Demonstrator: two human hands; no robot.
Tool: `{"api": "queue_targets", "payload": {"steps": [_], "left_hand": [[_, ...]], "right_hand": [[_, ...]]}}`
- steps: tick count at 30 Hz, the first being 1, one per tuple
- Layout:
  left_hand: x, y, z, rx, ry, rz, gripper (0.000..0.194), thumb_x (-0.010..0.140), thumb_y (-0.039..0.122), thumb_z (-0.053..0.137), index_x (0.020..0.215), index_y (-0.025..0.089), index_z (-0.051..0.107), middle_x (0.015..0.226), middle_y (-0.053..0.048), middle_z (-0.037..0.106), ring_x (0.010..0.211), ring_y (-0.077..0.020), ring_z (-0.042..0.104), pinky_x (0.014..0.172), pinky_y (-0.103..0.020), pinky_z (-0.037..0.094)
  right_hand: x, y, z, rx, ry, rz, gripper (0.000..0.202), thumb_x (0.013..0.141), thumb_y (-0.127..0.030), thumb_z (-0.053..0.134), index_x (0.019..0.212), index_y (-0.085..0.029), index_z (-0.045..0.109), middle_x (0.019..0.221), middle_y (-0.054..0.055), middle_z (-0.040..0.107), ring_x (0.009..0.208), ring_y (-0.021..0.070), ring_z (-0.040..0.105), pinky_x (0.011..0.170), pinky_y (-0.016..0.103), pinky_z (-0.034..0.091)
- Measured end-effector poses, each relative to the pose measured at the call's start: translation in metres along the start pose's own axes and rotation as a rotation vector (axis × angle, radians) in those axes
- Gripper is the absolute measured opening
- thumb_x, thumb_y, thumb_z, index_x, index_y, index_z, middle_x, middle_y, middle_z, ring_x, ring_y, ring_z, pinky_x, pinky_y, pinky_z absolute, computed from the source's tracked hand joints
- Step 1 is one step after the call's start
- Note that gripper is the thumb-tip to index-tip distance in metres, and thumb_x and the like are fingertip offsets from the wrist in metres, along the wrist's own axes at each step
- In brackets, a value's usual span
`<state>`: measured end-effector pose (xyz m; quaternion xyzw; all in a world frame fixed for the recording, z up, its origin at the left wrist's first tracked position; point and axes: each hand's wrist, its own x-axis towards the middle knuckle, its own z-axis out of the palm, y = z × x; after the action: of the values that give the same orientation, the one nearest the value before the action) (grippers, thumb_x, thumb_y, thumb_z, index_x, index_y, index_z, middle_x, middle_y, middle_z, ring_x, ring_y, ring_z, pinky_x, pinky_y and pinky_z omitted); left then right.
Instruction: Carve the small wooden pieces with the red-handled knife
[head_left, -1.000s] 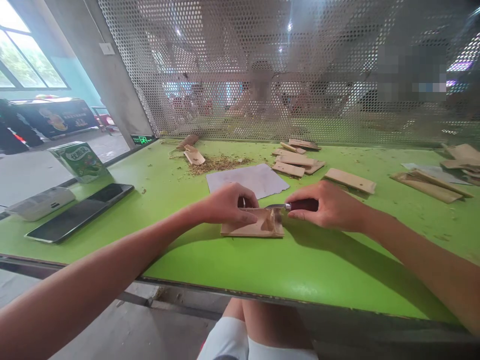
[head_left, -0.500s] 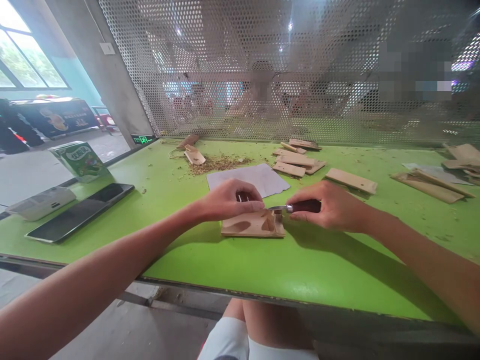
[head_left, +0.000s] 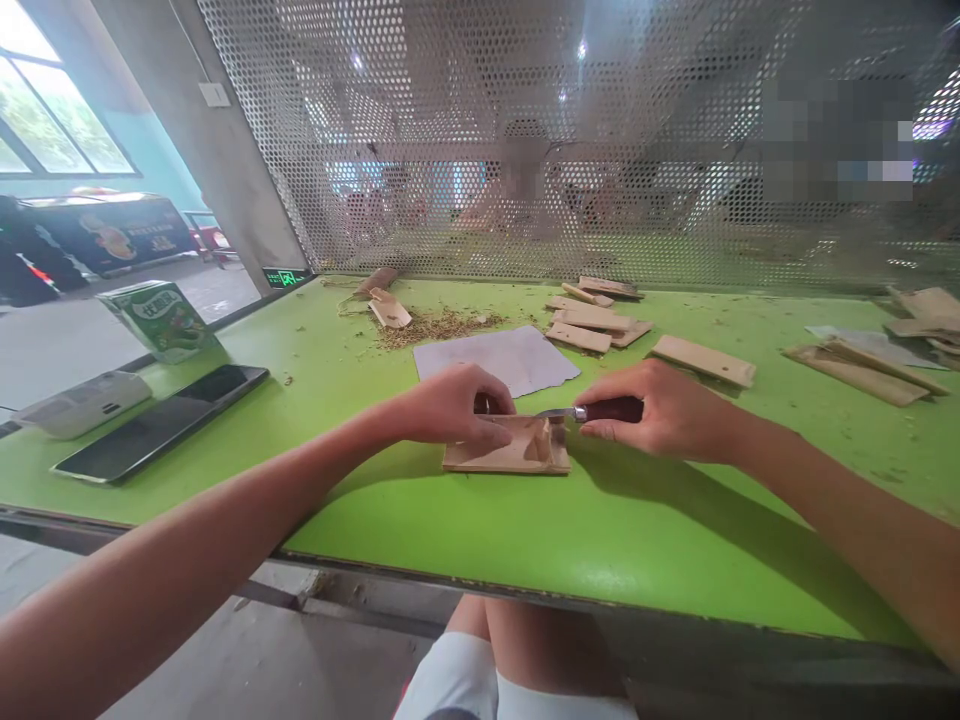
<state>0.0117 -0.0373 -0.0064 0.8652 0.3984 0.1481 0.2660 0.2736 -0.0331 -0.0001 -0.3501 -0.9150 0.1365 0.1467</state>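
Note:
A flat piece of pale wood lies on the green table in front of me, with a carved hollow near its right end. My left hand grips its far edge, thumb on the top face and fingers bent behind it, partly hidden. In my right hand is a carving knife with a dark handle and a metal ferrule. Its blade points left and meets the far right edge of the wood. A sheet of white paper lies just behind my left hand.
Several wooden pieces lie behind and to the right. Wood shavings are scattered at the back beside a scoop-shaped piece. At left are a phone, a white device and a green carton. A perforated metal screen closes the back.
My left thumb has moved from near the blade down and left onto the wood's face. The knife has shifted only slightly.

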Motion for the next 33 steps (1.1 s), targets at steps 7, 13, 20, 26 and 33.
{"api": "queue_targets", "payload": {"steps": [7,13,20,26,33], "left_hand": [[0.0010,-0.0068,-0.0054,0.021,-0.061,0.026,0.024,0.070,0.035,0.073,0.080,0.013,0.072,0.068,0.000,0.063,0.061,-0.0107,0.049,0.054,-0.022,0.031],[0.0017,-0.0079,-0.0050,0.008,-0.060,0.040,0.028,0.070,0.039,0.074,0.076,0.012,0.070,0.065,0.000,0.062,0.059,-0.0105,0.048,0.053,-0.022,0.029],[0.0015,-0.0060,-0.0052,0.037,-0.060,0.027,0.026,0.071,0.038,0.072,0.075,0.012,0.070,0.065,0.000,0.061,0.058,-0.0107,0.047,0.052,-0.023,0.027],[0.0010,-0.0055,-0.0036,0.039,-0.069,0.019,0.022,0.073,0.035,0.069,0.075,0.012,0.068,0.064,0.001,0.058,0.058,-0.0101,0.046,0.052,-0.023,0.027],[0.0004,-0.0067,-0.0026,0.066,-0.062,0.035,0.028,0.083,0.036,0.056,0.078,0.012,0.069,0.069,-0.001,0.062,0.061,-0.0109,0.048,0.054,-0.023,0.031]], "right_hand": [[-0.0009,-0.0002,0.0000,0.013,0.026,-0.012,0.025,0.082,-0.038,0.062,0.093,-0.019,0.076,0.078,0.007,0.072,0.067,0.0183,0.061,0.058,0.028,0.041],[0.0000,0.0008,0.0013,-0.006,0.049,-0.019,0.026,0.083,-0.039,0.061,0.093,-0.020,0.076,0.078,0.007,0.073,0.068,0.0195,0.061,0.058,0.029,0.042],[0.0004,-0.0021,0.0008,-0.018,0.018,0.004,0.026,0.084,-0.038,0.061,0.093,-0.019,0.075,0.084,0.008,0.074,0.069,0.0190,0.062,0.059,0.029,0.043],[0.0012,0.0011,0.0012,-0.034,-0.015,0.028,0.029,0.085,-0.040,0.058,0.095,-0.018,0.075,0.086,0.008,0.074,0.068,0.0177,0.062,0.058,0.028,0.042],[0.0013,0.0004,0.0013,-0.024,-0.003,0.035,0.029,0.085,-0.040,0.058,0.094,-0.019,0.075,0.082,0.006,0.072,0.065,0.0169,0.059,0.057,0.028,0.039]]}}
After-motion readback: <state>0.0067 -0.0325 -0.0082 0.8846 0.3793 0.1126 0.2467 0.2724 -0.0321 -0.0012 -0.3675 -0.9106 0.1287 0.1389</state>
